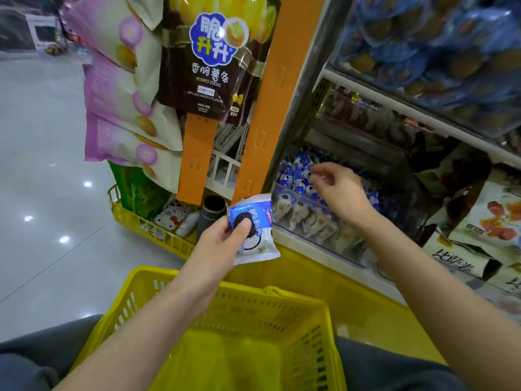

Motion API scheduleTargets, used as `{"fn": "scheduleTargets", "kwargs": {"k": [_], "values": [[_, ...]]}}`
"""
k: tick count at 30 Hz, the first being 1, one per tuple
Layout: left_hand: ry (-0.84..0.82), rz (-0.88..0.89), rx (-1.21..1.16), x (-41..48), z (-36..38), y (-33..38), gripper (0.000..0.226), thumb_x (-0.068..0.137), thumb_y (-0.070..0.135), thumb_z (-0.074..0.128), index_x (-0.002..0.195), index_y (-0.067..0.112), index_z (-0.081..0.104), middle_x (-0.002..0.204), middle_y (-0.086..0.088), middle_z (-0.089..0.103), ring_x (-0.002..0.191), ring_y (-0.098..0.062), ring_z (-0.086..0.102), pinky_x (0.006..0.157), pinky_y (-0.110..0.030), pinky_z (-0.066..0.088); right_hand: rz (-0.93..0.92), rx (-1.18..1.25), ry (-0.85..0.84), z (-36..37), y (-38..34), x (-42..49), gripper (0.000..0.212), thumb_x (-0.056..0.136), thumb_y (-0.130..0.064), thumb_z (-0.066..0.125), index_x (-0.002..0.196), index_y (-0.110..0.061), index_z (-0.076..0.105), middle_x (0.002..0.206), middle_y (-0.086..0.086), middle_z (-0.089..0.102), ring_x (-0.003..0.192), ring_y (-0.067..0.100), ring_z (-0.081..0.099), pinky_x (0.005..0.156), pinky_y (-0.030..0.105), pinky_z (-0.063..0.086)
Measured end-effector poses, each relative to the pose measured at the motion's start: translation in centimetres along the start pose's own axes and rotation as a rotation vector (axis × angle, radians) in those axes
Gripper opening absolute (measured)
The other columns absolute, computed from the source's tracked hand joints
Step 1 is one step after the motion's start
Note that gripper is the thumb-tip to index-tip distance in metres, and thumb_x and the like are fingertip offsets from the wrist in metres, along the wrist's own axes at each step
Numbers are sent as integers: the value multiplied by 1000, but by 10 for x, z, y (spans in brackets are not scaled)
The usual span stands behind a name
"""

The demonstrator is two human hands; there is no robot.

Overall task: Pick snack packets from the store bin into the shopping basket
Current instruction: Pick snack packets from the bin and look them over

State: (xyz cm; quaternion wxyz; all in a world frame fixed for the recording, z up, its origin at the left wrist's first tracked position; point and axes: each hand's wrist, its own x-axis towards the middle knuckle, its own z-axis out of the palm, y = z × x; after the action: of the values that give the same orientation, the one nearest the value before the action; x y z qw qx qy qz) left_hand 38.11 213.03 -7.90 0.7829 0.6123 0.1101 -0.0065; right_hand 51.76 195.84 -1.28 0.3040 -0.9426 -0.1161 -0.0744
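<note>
Left hand (222, 238): a blue-and-white crinkled plastic snack packet with a dark sandwich-cookie print (253, 230) is held, thumb pressed on the printed face, the other fingers curled behind it. The packet is held upright in the air, just above the far rim of the yellow perforated plastic shopping basket (158, 280) and just left of the bin's corner. It is not yet in the basket.

Right hand (341, 193): it is reached over the clear-walled plastic store bin (324, 244) on the low shelf, palm down. The fingers are loosely curled, with thumb and forefinger drawn close together over the heap of matching blue-and-white packets (298, 176). Whether a packet is actually pinched cannot be told (the fingertips are blurred against the heap).

The basket is seen at the bottom of the view, between the person's dark-trousered legs (33, 359). No packets can be seen on the part of its floor that is in view.

Surroundings:
- A brown potato-stick bag with a blue cloud logo (203, 60) is hung on an orange slotted display strip (197, 153).
- Pink-and-cream snack bags (121, 88) are hung to its left.
- A second yellow basket (135, 218) sits on the glossy grey tiled floor (42, 165), with small goods in it.
- Blue wrapped packs (437, 43) are stacked on the upper shelf.
</note>
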Motion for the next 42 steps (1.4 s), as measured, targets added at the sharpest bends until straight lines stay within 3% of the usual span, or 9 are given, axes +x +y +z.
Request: {"fn": "scheduleTargets", "kwargs": {"k": [3, 8, 14, 17, 21, 26, 30, 35, 42], "values": [[-10, 29, -38, 1, 1, 1, 15, 94, 33, 47, 101, 33, 61, 99, 12, 71, 102, -4, 63, 98, -38, 44, 121, -230, -230, 4, 3, 26, 31, 93, -30, 53, 113, -9, 63, 114, 10, 64, 92, 21, 60, 77, 31, 46], [10, 53, -62, 3, 2, 0, 14, 95, 31, 46, 98, 28, 59, 58, 25, 62, 62, 13, 58, 85, -30, 46, 140, -213, -211, 18, 5, 36, 22, 89, -24, 60, 87, -5, 70, 92, 13, 70, 83, 24, 64, 77, 34, 51], [13, -42, -167, 5, 2, 3, 11, 93, 24, 53, 91, 18, 62, 94, -12, 62, 88, -18, 61, 94, -39, 47, 162, -98, -82, 11, 4, 38, 13, 91, -22, 55, 86, -14, 63, 91, 7, 67, 84, 24, 64, 81, 45, 55], [-10, -9, -120, 1, 0, 2, 15, 92, 23, 55, 104, 23, 63, 108, -4, 69, 107, -21, 61, 102, -45, 43, 96, 49, 140, -6, -2, 30, 8, 92, -24, 55, 94, -19, 61, 92, -1, 63, 85, 19, 63, 78, 43, 56], [2, 64, -140, -3, 1, 5, 19, 86, 23, 60, 105, 22, 58, 103, 1, 71, 101, -12, 65, 93, -32, 48, -179, 302, 305, -27, -21, -9, 5, 92, -20, 55, 89, -24, 56, 80, -10, 60, 76, 10, 62, 67, 32, 58], [-129, 34, -301, -7, 0, 4, 34, 82, 28, 57, 110, 10, 58, 99, -4, 73, 92, -12, 69, 66, -18, 54, -188, 316, 58, -15, -31, -67, 18, 92, -14, 55, 81, -28, 55, 75, -2, 61, 70, 15, 61, 64, 32, 55], [-179, 44, -241, -16, 5, 1, 38, 78, 35, 56, 109, 13, 59, 102, -1, 72, 95, -9, 67, 68, -16, 53, -36, 523, -151, 3, -31, -95, 10, 92, -8, 52, 84, -13, 56, 81, 5, 63, 68, 7, 61, 58, 21, 55], [-209, -79, -314, -19, 5, -4, 50, 80, 32, 57, 122, 6, 51, 112, -14, 68, 100, -27, 66, 81, -37, 57, 161, 733, -263, 15, -32, -107, 8, 95, -10, 47, 91, -9, 53, 93, 9, 66, 74, 6, 63, 60, 19, 55], [-293, -102, -106, -21, 4, -6, 52, 74, 41, 61, 117, 11, 56, 104, -7, 71, 93, -23, 69, 75, -30, 57, 36, 554, -326, 15, -28, -116, 15, 92, -28, 53, 105, -30, 60, 100, -9, 65, 88, 1, 61, 73, 14, 49]]}}
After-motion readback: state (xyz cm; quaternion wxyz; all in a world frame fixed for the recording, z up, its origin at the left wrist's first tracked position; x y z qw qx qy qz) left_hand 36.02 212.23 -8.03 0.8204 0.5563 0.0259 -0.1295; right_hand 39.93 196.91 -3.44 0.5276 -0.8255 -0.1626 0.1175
